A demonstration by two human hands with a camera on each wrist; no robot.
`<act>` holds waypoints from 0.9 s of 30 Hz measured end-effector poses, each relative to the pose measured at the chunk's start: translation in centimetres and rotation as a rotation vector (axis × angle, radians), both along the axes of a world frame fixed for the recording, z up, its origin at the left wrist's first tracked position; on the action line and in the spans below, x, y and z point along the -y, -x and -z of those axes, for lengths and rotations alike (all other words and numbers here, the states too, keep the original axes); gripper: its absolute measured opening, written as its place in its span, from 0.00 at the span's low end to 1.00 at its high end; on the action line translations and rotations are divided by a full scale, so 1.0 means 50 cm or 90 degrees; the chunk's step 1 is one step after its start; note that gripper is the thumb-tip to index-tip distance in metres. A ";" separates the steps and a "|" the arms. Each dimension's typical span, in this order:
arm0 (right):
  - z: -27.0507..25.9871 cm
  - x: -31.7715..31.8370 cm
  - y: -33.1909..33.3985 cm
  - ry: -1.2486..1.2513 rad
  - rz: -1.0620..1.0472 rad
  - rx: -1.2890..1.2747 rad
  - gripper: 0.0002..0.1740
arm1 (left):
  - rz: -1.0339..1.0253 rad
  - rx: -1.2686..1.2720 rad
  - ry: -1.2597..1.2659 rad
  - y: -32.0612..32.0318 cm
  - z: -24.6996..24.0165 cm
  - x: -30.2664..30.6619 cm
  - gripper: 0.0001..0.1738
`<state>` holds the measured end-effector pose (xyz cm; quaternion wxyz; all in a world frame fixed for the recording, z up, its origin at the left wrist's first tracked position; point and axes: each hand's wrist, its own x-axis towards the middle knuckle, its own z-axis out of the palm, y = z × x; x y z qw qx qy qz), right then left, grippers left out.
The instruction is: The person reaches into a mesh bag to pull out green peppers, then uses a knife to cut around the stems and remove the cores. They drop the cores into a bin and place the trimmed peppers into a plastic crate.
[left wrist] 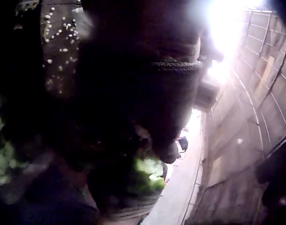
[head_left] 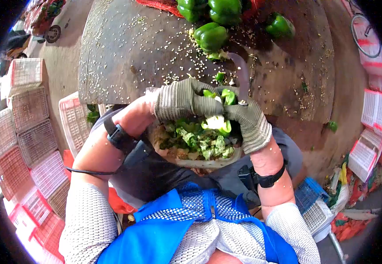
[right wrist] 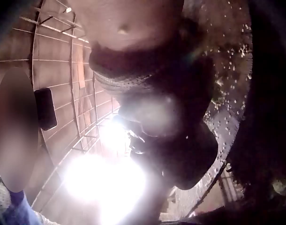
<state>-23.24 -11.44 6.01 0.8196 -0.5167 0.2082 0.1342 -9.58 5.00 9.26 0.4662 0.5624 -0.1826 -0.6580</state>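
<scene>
Both hands wear grey striped gloves and meet over a tub between the knees. My left hand [head_left: 186, 100] grips an opened green bell pepper [head_left: 217, 124], whose pale inside shows. Close against it, my right hand [head_left: 250, 123] holds a knife [head_left: 242, 75] with a curved blade pointing away over the board; its handle is hidden in the glove. Under the hands, pale green pepper cores and scraps [head_left: 204, 143] heap up in the tub [head_left: 191, 163]. Both wrist views are dark, though pale green pepper flesh [left wrist: 150, 171] shows by the left glove.
Several whole green peppers [head_left: 211, 37] lie at the far side of the wooden board [head_left: 125, 53], by a red net bag [head_left: 162, 6]. Pepper seeds are scattered over the board. Stacked plastic crates [head_left: 30, 105] stand at the left, with more crates [head_left: 373, 110] at the right.
</scene>
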 end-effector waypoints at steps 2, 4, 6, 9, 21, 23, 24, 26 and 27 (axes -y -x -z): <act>-0.014 0.007 0.008 -0.021 0.021 -0.018 0.22 | 0.037 0.092 0.032 -0.001 -0.032 0.005 0.17; -0.021 0.017 0.005 0.024 -0.016 -0.045 0.23 | 0.054 0.177 0.059 0.006 -0.030 0.002 0.16; -0.034 0.013 0.007 0.070 -0.015 -0.013 0.24 | 0.055 0.266 0.127 0.014 -0.015 -0.004 0.16; -0.033 0.007 0.011 0.009 0.030 -0.004 0.25 | -0.001 0.269 0.277 0.026 -0.021 -0.021 0.14; -0.040 0.025 -0.010 -0.058 0.200 -0.022 0.28 | 0.322 0.509 0.167 0.090 0.039 -0.104 0.48; -0.053 0.018 -0.012 -0.029 0.186 0.051 0.28 | 0.266 0.353 0.119 0.032 0.020 -0.105 0.45; -0.054 0.017 -0.007 0.016 0.203 0.069 0.29 | 0.168 0.256 0.044 0.014 -0.004 -0.105 0.37; -0.088 0.003 0.005 0.031 0.222 0.106 0.34 | -0.022 0.113 -0.033 -0.011 -0.072 -0.117 0.29; -0.077 0.019 0.021 0.114 0.193 0.108 0.45 | -0.115 0.066 -0.041 -0.013 -0.112 -0.128 0.31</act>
